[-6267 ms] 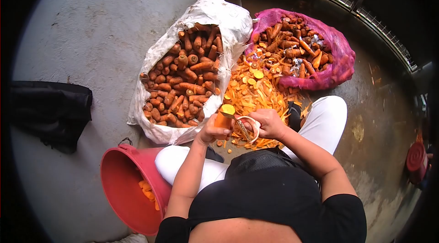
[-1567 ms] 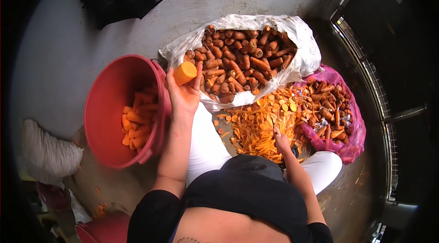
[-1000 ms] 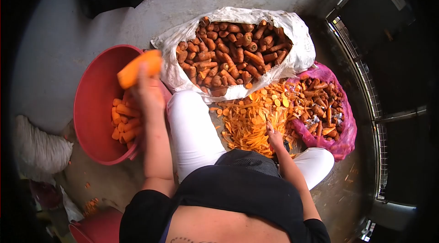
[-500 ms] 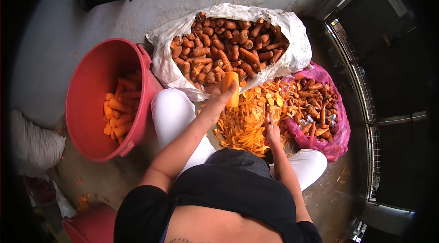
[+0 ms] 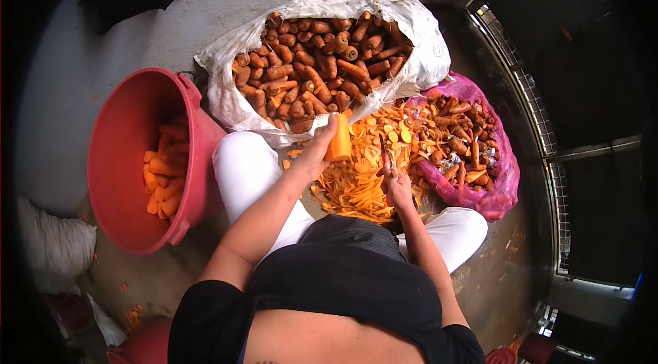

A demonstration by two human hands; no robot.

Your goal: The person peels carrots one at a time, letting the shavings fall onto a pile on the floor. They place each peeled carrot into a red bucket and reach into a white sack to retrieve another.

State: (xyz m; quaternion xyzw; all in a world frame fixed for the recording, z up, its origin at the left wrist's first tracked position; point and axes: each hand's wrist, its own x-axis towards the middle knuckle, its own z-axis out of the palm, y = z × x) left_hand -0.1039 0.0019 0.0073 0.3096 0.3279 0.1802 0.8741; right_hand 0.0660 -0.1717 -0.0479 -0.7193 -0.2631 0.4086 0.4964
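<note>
My left hand [image 5: 318,152] is closed round a thick, bright orange peeled carrot [image 5: 338,138], held upright over the peelings. My right hand [image 5: 397,186] grips a thin dark tool, a knife or peeler [image 5: 384,151], pointing away from me; its exact type is too small to tell. Beneath both hands spreads a heap of orange peelings [image 5: 360,189] with round cut ends among them. Just beyond, a white sack [image 5: 430,42] lies open, full of unpeeled carrots [image 5: 322,59].
On the left stands a red tub [image 5: 113,158] with peeled carrots [image 5: 164,182] inside. A pink mesh bag [image 5: 504,186] of carrot pieces lies at the right. A dark metal gate [image 5: 596,138] borders the right side, and a whitish sack [image 5: 58,237] sits far left.
The view has shifted, so the sack, tub and bag appear further left. My hands have come slightly closer together, with the carrot and tool still held.
</note>
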